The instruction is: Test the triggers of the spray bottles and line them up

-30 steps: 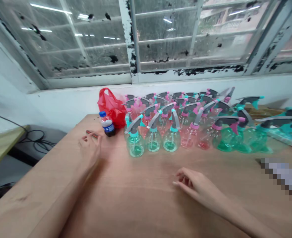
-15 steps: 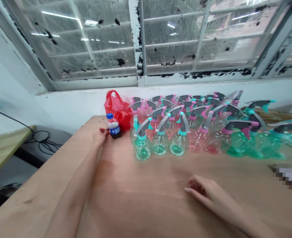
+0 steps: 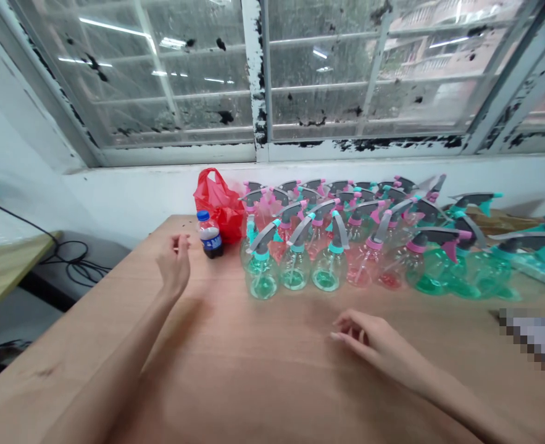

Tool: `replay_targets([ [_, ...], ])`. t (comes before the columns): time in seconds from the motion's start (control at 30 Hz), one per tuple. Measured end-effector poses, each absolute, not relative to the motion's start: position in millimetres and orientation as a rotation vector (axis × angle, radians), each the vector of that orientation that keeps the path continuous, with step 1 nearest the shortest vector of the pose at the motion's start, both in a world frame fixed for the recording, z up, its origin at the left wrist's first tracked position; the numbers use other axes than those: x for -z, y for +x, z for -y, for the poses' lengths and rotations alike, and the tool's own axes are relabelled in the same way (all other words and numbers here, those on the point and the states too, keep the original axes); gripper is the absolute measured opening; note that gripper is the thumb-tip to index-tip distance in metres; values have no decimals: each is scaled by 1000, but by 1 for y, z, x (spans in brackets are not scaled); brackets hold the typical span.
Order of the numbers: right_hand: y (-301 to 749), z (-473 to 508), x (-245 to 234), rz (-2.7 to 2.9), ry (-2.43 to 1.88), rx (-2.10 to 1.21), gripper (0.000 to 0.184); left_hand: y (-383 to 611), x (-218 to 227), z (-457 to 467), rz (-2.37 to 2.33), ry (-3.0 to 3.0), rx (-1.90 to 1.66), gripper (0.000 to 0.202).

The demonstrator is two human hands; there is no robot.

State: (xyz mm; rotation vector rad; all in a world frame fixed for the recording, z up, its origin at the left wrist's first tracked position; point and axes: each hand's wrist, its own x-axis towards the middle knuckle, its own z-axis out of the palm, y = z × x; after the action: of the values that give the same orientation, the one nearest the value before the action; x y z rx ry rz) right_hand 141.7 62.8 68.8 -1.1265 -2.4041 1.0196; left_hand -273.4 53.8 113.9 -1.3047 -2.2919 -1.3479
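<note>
My left hand [image 3: 174, 264] is raised just left of a small drink bottle [image 3: 210, 235] with a blue cap and dark liquid. It no longer touches the bottle; its fingers are loosely bent, with a gap between them and nothing seen inside. Over the table's middle, my right hand [image 3: 362, 338] stays half curled, thumb and fingers apart, holding nothing visible. Beyond it stand rows of round clear spray bottles, green ones [image 3: 330, 271] in front and pink ones [image 3: 365, 268] beside them, with grey trigger heads.
A red plastic bag [image 3: 219, 206] sits behind the drink bottle against the wall. On the right lies a blurred-out flat object [image 3: 538, 339]. Black cables [image 3: 80, 262] hang between the wooden table [image 3: 263, 376] and another table [image 3: 10, 271] at left. A barred window runs above.
My left hand has come away from the drink bottle and moved left, a little nearer. The bottle stands where it was. My right hand has shifted slightly left.
</note>
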Motion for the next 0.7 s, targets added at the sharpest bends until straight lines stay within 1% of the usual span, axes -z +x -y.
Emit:
replay_targets([
  [0.1, 109, -71, -82, 2390, -1027, -1016, 27, -239, -110, -56, 2255, -1605, 1359, 29],
  [0.17, 82, -75, -89, 2373, -995, -1004, 34, -219, -109, -69, 2208, -1808, 1345, 31],
  [0.3, 33, -81, -99, 2322, -1029, -894, 67, -202, -109, -100, 2165, -2051, 1278, 32],
  [0.4, 8, -87, -103, 2302, -1090, -808, 82, -203, -109, -110, 2169, -2138, 1191, 31],
  [0.47, -2, -89, -104, 2293, -1154, -741, 84, -207, -110, -110, 2192, -2151, 1118, 31],
  [0.6, -8, -89, -104, 2302, -1254, -639, 76, -217, -115, -95, 2285, -2077, 977, 31],
  [0.7, -7, -87, -105, 2306, -1282, -618, 75, -229, -120, -70, 2347, -2022, 936, 30],
])
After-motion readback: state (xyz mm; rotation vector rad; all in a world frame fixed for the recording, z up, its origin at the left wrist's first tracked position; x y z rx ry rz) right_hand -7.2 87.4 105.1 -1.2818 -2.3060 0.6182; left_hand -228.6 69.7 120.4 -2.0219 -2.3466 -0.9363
